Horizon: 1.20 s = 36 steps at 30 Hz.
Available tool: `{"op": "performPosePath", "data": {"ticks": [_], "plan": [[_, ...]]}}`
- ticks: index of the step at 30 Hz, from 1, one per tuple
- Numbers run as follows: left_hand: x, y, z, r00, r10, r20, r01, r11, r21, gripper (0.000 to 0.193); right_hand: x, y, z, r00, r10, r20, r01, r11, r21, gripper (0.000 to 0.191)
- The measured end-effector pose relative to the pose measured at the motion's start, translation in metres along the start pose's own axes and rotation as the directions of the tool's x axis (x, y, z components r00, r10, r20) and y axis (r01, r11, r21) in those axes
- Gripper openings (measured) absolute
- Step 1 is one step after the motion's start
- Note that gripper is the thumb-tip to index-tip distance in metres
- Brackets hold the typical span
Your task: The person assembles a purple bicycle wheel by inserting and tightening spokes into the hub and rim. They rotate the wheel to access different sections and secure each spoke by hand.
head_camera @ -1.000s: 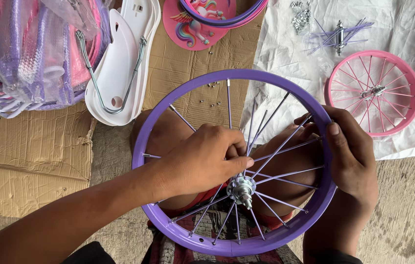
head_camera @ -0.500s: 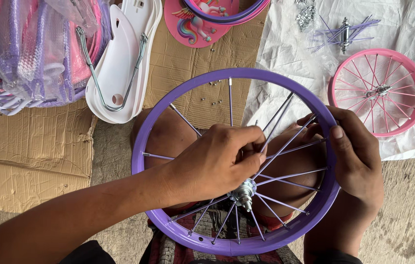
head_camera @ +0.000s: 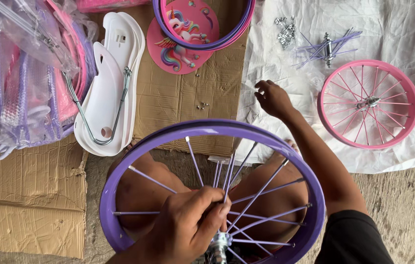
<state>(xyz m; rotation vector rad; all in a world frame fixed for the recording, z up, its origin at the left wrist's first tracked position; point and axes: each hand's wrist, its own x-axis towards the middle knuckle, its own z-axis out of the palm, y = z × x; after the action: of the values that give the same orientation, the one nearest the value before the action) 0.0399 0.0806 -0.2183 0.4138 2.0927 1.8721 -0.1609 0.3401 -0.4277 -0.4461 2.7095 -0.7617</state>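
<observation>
We see two hands at work. The left hand point(head_camera: 188, 227) is clenched around a bunch of spokes just above the metal hub point(head_camera: 219, 242) of the purple wheel rim point(head_camera: 207, 129), which lies over the person's knees at the lower middle of the view; its bottom edge and the lower part of the hub are cut off by the frame. The right hand point(head_camera: 272, 99) stretches out to the white cloth point(head_camera: 403, 29) spread on the floor, its fingers loosely curled and released, holding nothing that we can make out. We count two complete spoked wheels: the purple one and one pink wheel point(head_camera: 370, 103) lying flat on the cloth. Beside that, one loose hub with purple spokes point(head_camera: 328, 47) lies near a small heap of metal nipples point(head_camera: 285, 30), too small to count. At the top, one pink disc with a unicorn picture point(head_camera: 183, 39) lies under a bare purple rim point(head_camera: 227, 34), which the frame cuts off. We count two white fenders point(head_camera: 107, 93) stacked together with one wire stay point(head_camera: 97, 132) on flattened cardboard point(head_camera: 188, 93). At the left, a plastic-wrapped bundle of purple and pink parts point(head_camera: 21, 83) is hard to make out through the wrapping.
</observation>
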Motion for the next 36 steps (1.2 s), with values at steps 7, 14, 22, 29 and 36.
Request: {"op": "performPosePath", "data": {"ticks": [7, 14, 22, 29, 36], "plan": [[0.000, -0.016, 0.000, 0.999, 0.013, -0.032, -0.013, 1.000, -0.006, 0.008, 0.038, -0.051, 0.072, 0.782, -0.601, 0.167, 0.618, 0.710, -0.338, 0.057], [0.005, -0.011, -0.006, 0.991, -0.025, -0.129, 0.026, 1.000, 0.001, 0.010, 0.039, -0.061, 0.138, 0.777, -0.570, 0.266, 0.628, 0.726, -0.280, 0.065], [0.009, -0.001, -0.004, 0.949, -0.198, -0.247, 0.168, 0.976, -0.137, 0.022, 0.036, -0.077, 0.133, 0.710, -0.666, 0.230, 0.697, 0.615, -0.370, 0.041], [0.016, 0.004, -0.001, 0.943, -0.202, -0.264, 0.180, 0.978, -0.104, 0.028, 0.018, -0.083, 0.105, 0.902, -0.345, 0.258, 0.399, 0.896, -0.194, 0.023], [0.019, 0.007, 0.003, 0.970, -0.100, -0.219, 0.077, 0.991, -0.111, 0.029, -0.018, -0.078, -0.006, 0.954, -0.254, 0.158, -0.054, 0.373, 0.926, 0.014]]}}
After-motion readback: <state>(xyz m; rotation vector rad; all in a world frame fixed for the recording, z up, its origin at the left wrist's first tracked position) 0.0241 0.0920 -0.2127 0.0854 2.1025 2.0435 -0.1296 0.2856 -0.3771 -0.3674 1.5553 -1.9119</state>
